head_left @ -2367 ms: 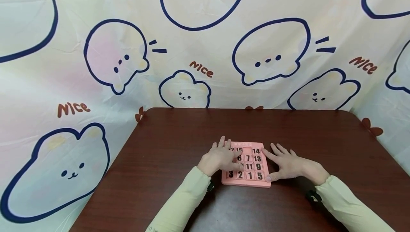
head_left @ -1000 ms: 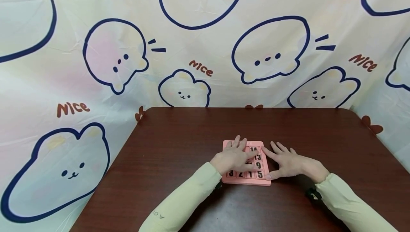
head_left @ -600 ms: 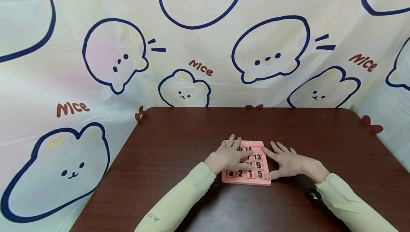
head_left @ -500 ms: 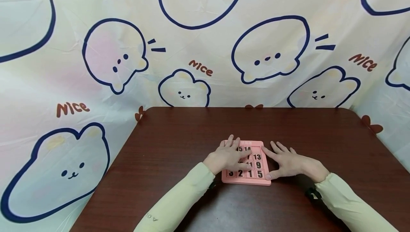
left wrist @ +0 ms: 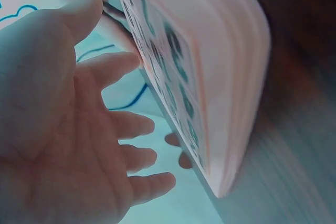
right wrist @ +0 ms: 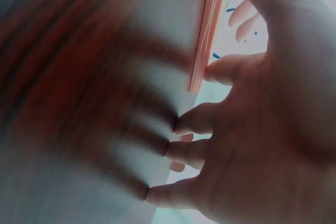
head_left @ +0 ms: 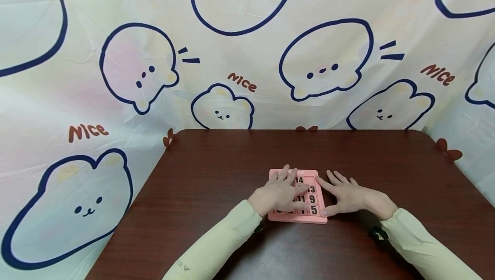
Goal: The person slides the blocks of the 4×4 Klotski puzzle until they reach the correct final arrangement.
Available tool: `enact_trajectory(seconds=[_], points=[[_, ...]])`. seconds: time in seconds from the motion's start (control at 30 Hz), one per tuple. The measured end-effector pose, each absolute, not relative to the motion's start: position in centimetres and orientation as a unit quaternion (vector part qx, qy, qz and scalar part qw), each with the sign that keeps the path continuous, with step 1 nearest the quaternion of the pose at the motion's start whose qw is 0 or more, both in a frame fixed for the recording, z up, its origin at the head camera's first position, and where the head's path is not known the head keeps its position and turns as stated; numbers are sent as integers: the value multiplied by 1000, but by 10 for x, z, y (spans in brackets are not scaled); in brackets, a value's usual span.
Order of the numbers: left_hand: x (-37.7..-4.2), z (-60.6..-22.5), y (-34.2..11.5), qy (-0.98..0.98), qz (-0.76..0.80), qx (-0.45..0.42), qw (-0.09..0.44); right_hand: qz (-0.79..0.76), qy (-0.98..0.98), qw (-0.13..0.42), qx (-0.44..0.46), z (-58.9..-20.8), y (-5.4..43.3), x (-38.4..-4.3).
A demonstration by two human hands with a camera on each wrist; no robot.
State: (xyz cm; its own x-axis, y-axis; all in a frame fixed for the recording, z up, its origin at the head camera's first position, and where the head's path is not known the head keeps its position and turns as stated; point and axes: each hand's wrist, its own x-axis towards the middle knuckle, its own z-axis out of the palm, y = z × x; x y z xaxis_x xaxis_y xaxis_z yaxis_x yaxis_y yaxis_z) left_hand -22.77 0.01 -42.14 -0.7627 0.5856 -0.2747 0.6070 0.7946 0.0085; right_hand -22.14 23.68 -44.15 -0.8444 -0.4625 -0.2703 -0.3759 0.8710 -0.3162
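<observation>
A pink number sliding puzzle [head_left: 314,200] lies flat on the dark table, its black-numbered tiles partly covered by my left hand [head_left: 276,195]. That hand is spread above the board with extended fingers; in the left wrist view the tip of the index finger [left wrist: 118,68] is at or just above the tiles, and contact is unclear. Tile 14 [head_left: 299,180] shows in the top row, with a vacant slot at its right. Along the board's right edge, my right hand [head_left: 348,196] touches the frame with thumb and index finger, its other fingertips resting on the table.
The brown wooden table [head_left: 216,159] carries the puzzle near its middle. Behind and beside it hangs a pale curtain [head_left: 267,56] printed with cartoon bears. Dark bands [head_left: 379,233] sit under the wrists.
Tile 14 has slid left from the top right corner, leaving the vacant slot there. My left hand moved right, back left, then slightly right again. The right hand stays in place.
</observation>
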Motion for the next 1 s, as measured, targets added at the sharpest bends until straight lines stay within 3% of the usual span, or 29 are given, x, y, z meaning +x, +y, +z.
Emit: enact_trajectory(seconds=[0.5,1.0], points=[[-216,-421,9,932,-82,334,117,-123,953,165,-223,-443,238,-222],[-235,-422,11,941,-43,295,159,-123,952,173,-219,-442,237,-222]])
